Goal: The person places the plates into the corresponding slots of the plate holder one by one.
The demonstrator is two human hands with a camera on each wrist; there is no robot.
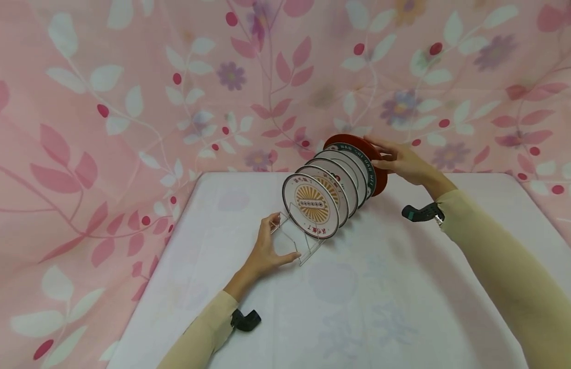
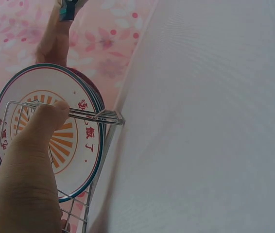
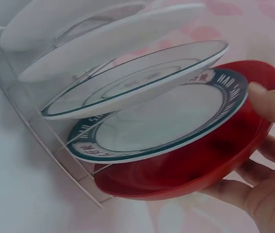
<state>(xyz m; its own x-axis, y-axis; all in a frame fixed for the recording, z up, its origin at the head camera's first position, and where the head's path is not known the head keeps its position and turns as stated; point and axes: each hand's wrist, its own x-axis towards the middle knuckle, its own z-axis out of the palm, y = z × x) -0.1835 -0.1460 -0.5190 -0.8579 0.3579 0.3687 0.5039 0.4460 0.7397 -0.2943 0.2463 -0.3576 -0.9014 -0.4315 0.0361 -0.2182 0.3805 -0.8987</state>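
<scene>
A silver wire dish rack (image 1: pixel 311 253) stands on the table, holding a row of several upright plates. My left hand (image 1: pixel 265 248) grips the rack's near end, thumb over a wire in the left wrist view. Closest to it is a white plate (image 1: pixel 311 206) with an orange sunburst and red characters. My right hand (image 1: pixel 403 160) holds a red plate (image 3: pixel 215 155) by its rim at the rack's far end, thumb on the inner face and fingers behind. Beside the red plate stands a plate with a dark green lettered rim (image 3: pixel 152 121); its lower edge is between the wires.
A white cloth with faint prints covers the table (image 1: pixel 239 287). Behind and to the left hangs a pink floral curtain (image 1: pixel 184 102). Dark wrist cameras are strapped to both forearms.
</scene>
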